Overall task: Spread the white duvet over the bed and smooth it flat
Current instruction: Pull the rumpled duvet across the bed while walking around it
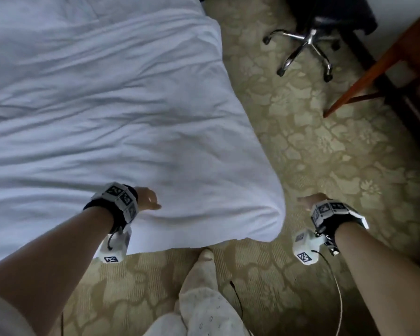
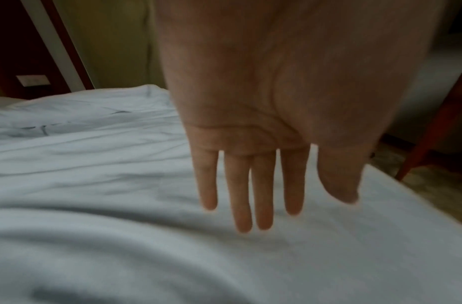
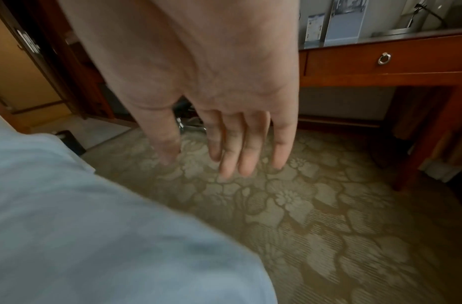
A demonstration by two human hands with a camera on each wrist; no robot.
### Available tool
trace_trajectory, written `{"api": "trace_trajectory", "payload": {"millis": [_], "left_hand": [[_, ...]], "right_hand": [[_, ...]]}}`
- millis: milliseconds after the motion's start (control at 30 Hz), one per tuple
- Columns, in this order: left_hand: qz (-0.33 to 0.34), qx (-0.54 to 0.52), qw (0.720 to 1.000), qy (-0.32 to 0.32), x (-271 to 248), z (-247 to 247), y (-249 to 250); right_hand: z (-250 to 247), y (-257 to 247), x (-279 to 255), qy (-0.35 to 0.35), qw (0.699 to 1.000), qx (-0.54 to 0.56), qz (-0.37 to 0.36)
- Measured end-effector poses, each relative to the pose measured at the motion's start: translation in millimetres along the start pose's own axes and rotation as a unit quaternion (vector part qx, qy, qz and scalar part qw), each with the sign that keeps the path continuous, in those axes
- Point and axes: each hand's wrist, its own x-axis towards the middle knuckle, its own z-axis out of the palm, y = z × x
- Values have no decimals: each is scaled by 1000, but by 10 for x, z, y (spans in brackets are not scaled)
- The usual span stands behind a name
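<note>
Head view: the wrinkled white fabric duvet [image 1: 102, 112] covers the bed, its corner draped between the two hands. Left hand [image 1: 148, 198], its grip apart with fingers [image 2: 264, 191] straight, hovers just over the duvet. Right hand [image 1: 309, 202], grip apart and empty, hangs beside the corner above patterned beige carpet [image 1: 313, 146].

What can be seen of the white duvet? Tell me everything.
The white duvet is soft cloth covering the bed, still creased with long folds across its top. Its near corner bulges rounded and hangs over the edge toward the patterned carpet. The left hand is open just above it near that corner; the right hand is off it, over the carpet.
</note>
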Motion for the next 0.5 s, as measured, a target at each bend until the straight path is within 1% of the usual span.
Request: {"api": "trace_trajectory", "payload": {"millis": [67, 100, 133, 167, 200, 233, 333, 433, 500], "left_hand": [[-3, -37, 996, 86, -111, -73, -18], [-2, -53, 992, 116, -146, -122, -26], [-2, -67, 989, 132, -195, -148, -28], [0, -81, 986, 143, -248, -160, -24], [2, -95, 984, 153, -289, -168, -15], [5, -111, 981, 159, -320, -171, -6], [12, -154, 971, 184, -434, -196, 68], [15, -166, 965, 201, -515, -383, 187], [18, -183, 957, 224, -541, -577, 278]], "right_hand": [[-107, -20, -44, 26, 999, 10, -27], [-148, -41, 2, 35, 998, 3, -44], [-196, -55, 61, 52, 996, -2, -67], [-231, -99, 56, 58, 995, 29, -77], [-269, -179, 4, 62, 991, 82, -84], [-286, -242, -64, 72, 987, 94, -108], [-367, -452, -327, 84, 976, 152, -131], [-568, -679, -515, 75, 968, 153, -183], [-729, -842, -525, 67, 961, 156, -218]]}}
